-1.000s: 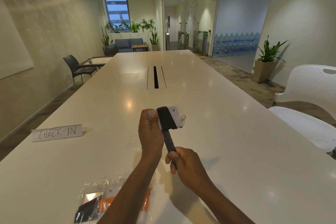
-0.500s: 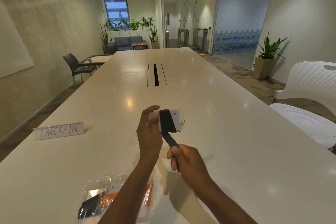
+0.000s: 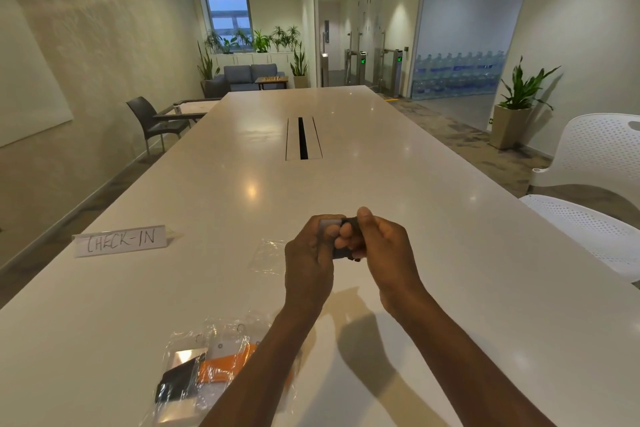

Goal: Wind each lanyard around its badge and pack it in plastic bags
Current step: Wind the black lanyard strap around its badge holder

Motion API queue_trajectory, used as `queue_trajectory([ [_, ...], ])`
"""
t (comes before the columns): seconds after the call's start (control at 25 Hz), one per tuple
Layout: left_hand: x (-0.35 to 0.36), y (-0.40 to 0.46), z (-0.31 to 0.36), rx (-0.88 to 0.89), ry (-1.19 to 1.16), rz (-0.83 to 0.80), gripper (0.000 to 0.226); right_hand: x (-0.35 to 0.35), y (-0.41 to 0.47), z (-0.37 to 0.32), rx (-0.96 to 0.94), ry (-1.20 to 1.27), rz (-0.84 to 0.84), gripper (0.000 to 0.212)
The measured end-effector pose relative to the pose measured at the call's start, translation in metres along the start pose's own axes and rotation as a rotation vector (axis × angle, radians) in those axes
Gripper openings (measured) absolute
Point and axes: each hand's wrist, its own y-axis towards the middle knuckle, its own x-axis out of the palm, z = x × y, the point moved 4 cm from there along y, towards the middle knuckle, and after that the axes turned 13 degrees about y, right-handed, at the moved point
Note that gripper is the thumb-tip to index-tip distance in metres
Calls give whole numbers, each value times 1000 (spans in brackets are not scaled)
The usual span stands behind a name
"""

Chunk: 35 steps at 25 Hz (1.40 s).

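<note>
Badge [image 3: 327, 222]: pale card, held above the near middle of the table [image 3: 433, 204], mostly hidden between the two hands; black lanyard [image 3: 348, 246] wound about it, only a dark strip showing; left hand [image 3: 308, 255] curled round the badge's left side; right hand [image 3: 384, 246] curled against its right side, thumb on top, fingers pinching the lanyard; the two hands meet on the bundle. Empty plastic bag [image 3: 268, 255]: clear, flat on the table just left of the left hand. Filled plastic bags [image 3: 211, 367]: near left, partly under the left forearm, holding orange and black lanyards. Paper sign [image 3: 119, 241]: reads CHECK-IN, stands far left. White chairs [image 3: 595, 184]: right edge.
</note>
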Motion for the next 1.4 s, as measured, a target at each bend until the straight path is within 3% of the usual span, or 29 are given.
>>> queue_trajectory([
  [0.16,-6,3,14,-41,-103,7,22,-4,3,-1,-20,176,-122,52],
  [0.52,1,3,31,-33,-70,-4,26,-18,1,-1,4,494,-352,28],
  [0.68,15,-5,40,69,8,-102,16,-39,2,1,99,539,-200,22],
  [0.88,36,-18,38,132,93,-230,26,-65,-1,19,273,537,-56,33],
  [0.96,43,-22,31,117,130,-288,33,-74,-2,26,345,527,-41,37],
  [1.16,61,-45,9,4,102,-404,43,-106,1,47,498,548,-49,20],
  [1.32,83,-63,-12,-86,35,-405,61,-129,9,73,559,326,-32,21],
  [1.4,95,-70,-28,-117,116,-378,72,-137,16,85,561,164,-18,24],
])
